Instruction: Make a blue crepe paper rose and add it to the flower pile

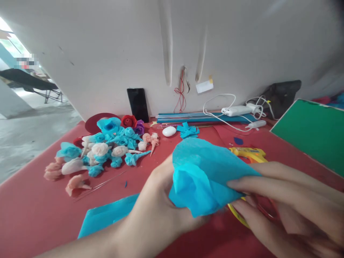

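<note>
A blue crepe paper flower (206,179), with a wide petal curving around a folded centre, is held up over the red table (34,211). My left hand (158,204) is closed around its lower left side, the fingers partly hidden behind the paper. On the right, my right hand (285,197) pinches the paper's pointed edge between fingers and thumb. Behind that hand lies a yellow glue gun (248,154), partly covered. A curved yellow handle (239,216) shows below the paper; what it belongs to is hidden. Folded blue crepe paper (107,216) lies beside my left forearm.
Blue, white and pink paper flowers (100,148) are heaped at the left. A phone (138,105) leans against the wall. Near the back are a white egg-shaped object (169,131), blue paper strips (188,130) and a power strip (235,110) with cables. A green board (311,132) stands right.
</note>
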Demonstrator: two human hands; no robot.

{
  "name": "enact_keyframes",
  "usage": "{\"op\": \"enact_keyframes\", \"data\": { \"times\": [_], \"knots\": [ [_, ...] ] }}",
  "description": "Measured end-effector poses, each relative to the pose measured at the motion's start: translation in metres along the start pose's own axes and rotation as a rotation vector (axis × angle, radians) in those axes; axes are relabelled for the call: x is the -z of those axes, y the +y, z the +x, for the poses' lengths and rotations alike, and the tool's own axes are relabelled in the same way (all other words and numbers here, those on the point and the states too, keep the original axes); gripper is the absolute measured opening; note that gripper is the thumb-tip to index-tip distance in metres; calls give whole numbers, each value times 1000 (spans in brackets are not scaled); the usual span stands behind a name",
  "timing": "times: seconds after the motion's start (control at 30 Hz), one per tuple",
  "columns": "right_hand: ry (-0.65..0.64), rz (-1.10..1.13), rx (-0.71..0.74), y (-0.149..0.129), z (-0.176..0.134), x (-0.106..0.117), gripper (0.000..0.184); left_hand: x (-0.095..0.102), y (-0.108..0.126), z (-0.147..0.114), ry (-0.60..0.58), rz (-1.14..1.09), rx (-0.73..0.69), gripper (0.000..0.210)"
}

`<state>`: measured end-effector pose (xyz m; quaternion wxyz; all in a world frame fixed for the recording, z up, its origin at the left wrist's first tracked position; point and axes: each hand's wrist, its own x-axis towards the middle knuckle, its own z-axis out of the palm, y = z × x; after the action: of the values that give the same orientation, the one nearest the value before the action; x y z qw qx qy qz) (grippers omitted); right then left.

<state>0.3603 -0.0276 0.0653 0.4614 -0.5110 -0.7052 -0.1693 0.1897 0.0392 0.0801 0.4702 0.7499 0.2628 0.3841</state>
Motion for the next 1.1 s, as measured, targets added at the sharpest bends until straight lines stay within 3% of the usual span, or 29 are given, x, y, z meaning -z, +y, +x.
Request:
{"op": "enact_keyframes", "data": {
  "times": [0.07,0.17,0.23,0.43,0.6,0.77,0.93,1.1],
  "knots": [
    [61,-9,12,-2,0,0,10,-4,7,1,-107,-178,62,17],
    [117,-24,9,-5,-2,-1,8,-8,10,-1,-37,-332,71,20],
    [93,-17,-11,-8,-3,-1,7,-8,7,-3,1,-328,96,23],
    [131,-71,-58,-12,-7,-5,15,-7,1,-4,-41,-349,-64,30],
    [163,-102,13,-11,-6,-7,14,-11,2,-7,41,-370,67,28],
    [141,-31,14,-9,-1,-7,17,-15,-2,-11,72,-363,70,25],
    [153,-5,22,-8,1,-9,12,-15,-6,-14,115,-271,165,13],
    [121,7,3,-9,-2,-9,11,-15,-7,-11,81,-235,116,11]
  ]
}}
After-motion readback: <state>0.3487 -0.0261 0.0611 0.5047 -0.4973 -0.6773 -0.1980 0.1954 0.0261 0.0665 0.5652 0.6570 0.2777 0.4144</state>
